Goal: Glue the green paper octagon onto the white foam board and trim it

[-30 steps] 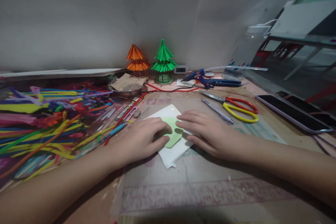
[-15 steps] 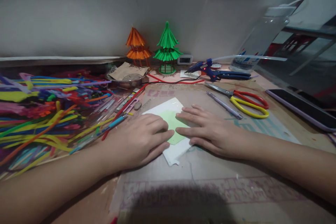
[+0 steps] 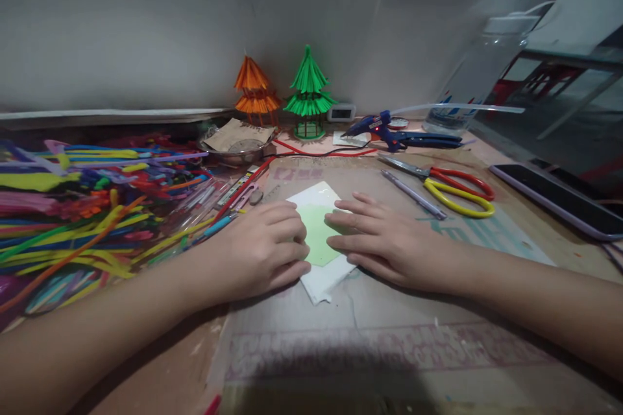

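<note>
A light green paper piece (image 3: 316,237) with angled edges lies flat on a folded white sheet (image 3: 316,193), whose corners stick out above and below. My left hand (image 3: 265,246) rests along the left edge of both, palm down, its fingers bent and slightly apart; the thumb is hidden. From the other side, my right hand (image 3: 389,237) reaches over the right edge with its fingers spread, several fingertips touching the green paper. Neither hand visibly grips anything.
Colourful pipe cleaners (image 3: 73,220) pile up at left. Behind stand an orange pagoda model (image 3: 253,91), a green pagoda model (image 3: 310,94) and a metal bowl (image 3: 238,146). Rightward lie a glue gun (image 3: 382,130), a pen (image 3: 413,194), scissors (image 3: 457,189), a phone (image 3: 559,201) and a clear bottle (image 3: 467,84).
My left hand has drawn slightly left and its fingers have bent, uncovering more of the green paper. My right hand stays nearly in place. The camera view has shifted a little.
</note>
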Motion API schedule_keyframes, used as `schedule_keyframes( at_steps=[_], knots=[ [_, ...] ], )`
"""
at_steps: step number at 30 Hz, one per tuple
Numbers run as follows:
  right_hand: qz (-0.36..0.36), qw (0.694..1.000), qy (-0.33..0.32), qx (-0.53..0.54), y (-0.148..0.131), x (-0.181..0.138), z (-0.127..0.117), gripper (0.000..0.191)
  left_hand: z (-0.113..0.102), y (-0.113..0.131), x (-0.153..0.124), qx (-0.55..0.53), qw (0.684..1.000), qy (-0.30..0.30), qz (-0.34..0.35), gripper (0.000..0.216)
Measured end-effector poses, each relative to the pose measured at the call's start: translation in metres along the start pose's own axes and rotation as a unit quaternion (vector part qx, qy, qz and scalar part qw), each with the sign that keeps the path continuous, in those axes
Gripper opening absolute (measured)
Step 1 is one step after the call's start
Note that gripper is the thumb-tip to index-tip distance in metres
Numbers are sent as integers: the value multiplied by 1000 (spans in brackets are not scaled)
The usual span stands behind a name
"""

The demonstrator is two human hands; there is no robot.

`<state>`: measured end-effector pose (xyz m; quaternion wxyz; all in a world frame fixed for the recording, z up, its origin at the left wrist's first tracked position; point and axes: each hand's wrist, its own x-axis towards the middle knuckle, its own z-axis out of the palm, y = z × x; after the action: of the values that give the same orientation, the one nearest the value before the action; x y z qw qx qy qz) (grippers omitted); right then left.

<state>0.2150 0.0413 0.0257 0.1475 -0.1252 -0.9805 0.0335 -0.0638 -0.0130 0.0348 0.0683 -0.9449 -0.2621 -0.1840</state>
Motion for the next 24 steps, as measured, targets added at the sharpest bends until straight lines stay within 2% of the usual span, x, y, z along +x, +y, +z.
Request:
schedule_keyframes(
  at_steps=[4,7,8,11,13,15,18,20,24],
  knots=[
    [11,1000,8,2,-3,1,1,27,5,-3,-3,-3,1000,2,-1,23],
    [16,1000,1,8,-5,1,3,34,13,-8,-8,-8,1000,-7,-24,22],
    [13,1000,-10,10,-5,1,3,38,15,-10,-10,-5,999,-11,-44,33],
    [9,999,-40,16,-3,0,6,47,23,-17,-13,5,990,-39,-133,86],
    [21,999,-38,22,-1,-1,8,46,27,-18,-13,1,980,-66,-188,103],
    [38,999,-20,17,0,-2,10,45,30,-18,-12,2,972,-77,-224,101],
    [58,998,16,-12,1,-3,11,43,32,-15,-9,21,971,-54,-234,90],
    [58,998,25,-27,0,-3,10,42,32,-14,-8,26,976,-36,-212,81],
    [19,999,-1,-28,-1,1,7,42,30,-14,-7,17,991,-14,-132,57]
  ],
)
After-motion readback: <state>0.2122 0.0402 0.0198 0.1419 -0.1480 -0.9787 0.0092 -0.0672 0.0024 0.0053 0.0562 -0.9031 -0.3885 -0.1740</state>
